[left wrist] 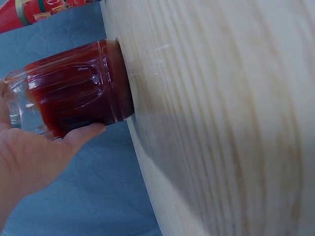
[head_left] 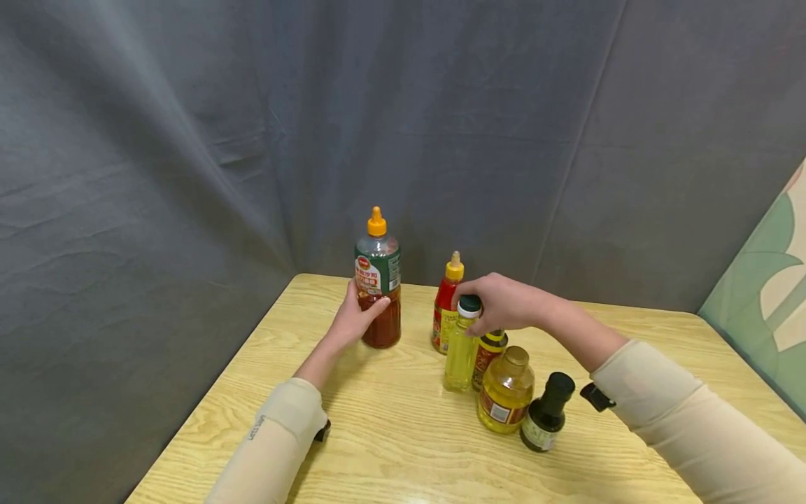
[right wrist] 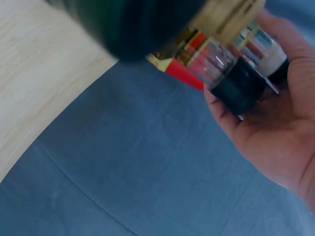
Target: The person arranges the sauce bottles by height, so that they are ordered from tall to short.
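Observation:
At the back left, my left hand (head_left: 352, 318) grips a large squeeze bottle of red-brown sauce (head_left: 382, 325) with an orange nozzle cap and green label. In the left wrist view the thumb of that hand (left wrist: 39, 152) lies along the sauce bottle (left wrist: 74, 88), whose base is at the tabletop. My right hand (head_left: 500, 301) reaches from above and holds a slim clear bottle of pale yellow liquid (head_left: 460, 364) by its neck, just under the dark green cap. Seen from the right wrist, the fingers of this hand (right wrist: 275, 118) surround the white-collared cap (right wrist: 275, 64).
Behind the slim bottle stands a red squeeze bottle (head_left: 446, 301) with a yellow cap. A dark jar (head_left: 486, 360), a round oil bottle (head_left: 506, 392) and a small black-capped bottle (head_left: 546, 416) line up toward the front right. Grey cloth (head_left: 441, 126) hangs behind the wooden table (head_left: 378, 448).

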Demonstrator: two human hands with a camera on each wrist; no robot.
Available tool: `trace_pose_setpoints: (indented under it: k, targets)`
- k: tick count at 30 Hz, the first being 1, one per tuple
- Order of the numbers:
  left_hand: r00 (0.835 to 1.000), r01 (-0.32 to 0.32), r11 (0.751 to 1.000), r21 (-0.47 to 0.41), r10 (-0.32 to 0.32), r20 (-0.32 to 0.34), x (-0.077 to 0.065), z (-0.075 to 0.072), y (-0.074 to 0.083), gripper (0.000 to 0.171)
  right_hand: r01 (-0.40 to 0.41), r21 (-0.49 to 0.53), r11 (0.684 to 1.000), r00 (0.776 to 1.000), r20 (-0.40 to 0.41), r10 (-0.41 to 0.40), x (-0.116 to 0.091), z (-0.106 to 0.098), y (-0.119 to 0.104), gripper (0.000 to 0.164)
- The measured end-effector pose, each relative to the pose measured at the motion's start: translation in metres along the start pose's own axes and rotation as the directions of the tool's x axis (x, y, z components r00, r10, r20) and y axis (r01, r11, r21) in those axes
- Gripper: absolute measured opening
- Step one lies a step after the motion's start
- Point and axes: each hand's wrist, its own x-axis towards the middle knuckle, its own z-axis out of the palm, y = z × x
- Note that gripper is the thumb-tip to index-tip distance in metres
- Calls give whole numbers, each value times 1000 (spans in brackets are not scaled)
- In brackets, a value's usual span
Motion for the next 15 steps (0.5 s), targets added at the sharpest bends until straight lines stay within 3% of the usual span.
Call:
trace_pose_setpoints:
  k: [7, 15]
  targets:
    - [1000, -3, 1000, -9, 3, -4, -1, 1, 2, 79, 29, -34, 999, 999, -24, -29, 1, 2, -1, 38]
    - [1000, 14, 1000, 0, -14, -5, 1, 1, 3, 80, -10, -65, 998, 999, -38, 7, 4, 0, -4, 40]
